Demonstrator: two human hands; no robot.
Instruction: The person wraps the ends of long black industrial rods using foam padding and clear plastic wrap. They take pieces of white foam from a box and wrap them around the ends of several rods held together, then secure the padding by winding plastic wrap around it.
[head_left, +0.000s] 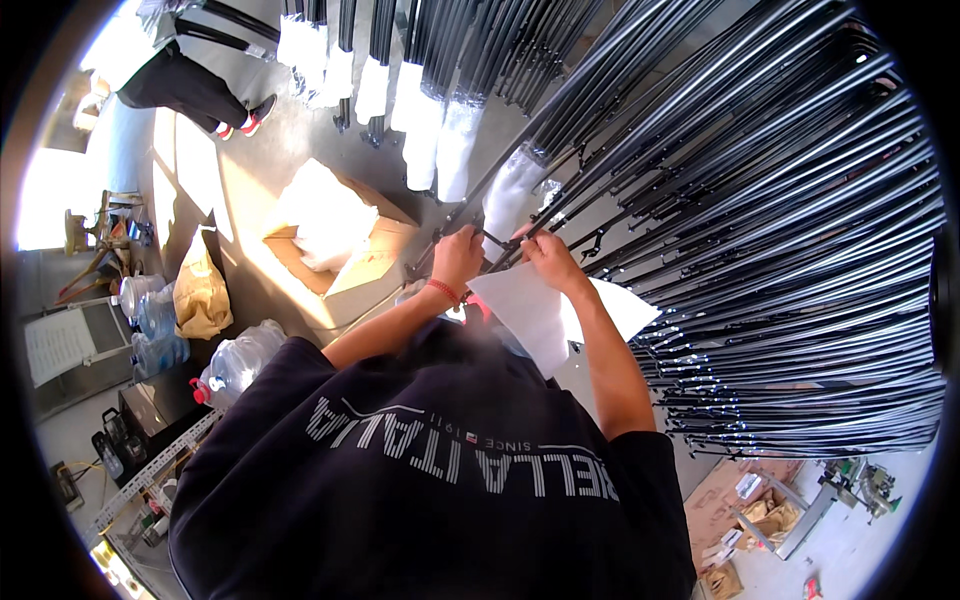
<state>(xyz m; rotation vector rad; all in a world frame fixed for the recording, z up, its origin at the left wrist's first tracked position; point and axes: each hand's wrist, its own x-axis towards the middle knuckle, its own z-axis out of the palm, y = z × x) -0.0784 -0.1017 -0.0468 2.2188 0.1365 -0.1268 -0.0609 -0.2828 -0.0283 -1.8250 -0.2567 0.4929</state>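
My left hand [458,256], with a red bracelet at its wrist, is closed around the lower end of a black metal rod [560,130] that slants up to the right. My right hand [549,259] is closed a short way to the right, its fingers pinching a thin white sheet [528,312]. That sheet hangs folded below the hand, across the right forearm. Whether the right fingers also touch the rod cannot be made out. Just beyond both hands stands a rod end wrapped in a white sleeve [508,188].
Long black rods [800,290] lean in dense rows on the right. Bundles with white-wrapped ends [425,135] stand ahead. An open cardboard box [370,262] with white sheets sits left of my hands. Farther left are a brown paper bag [202,290], plastic bottles [245,360] and another person's legs [190,85].
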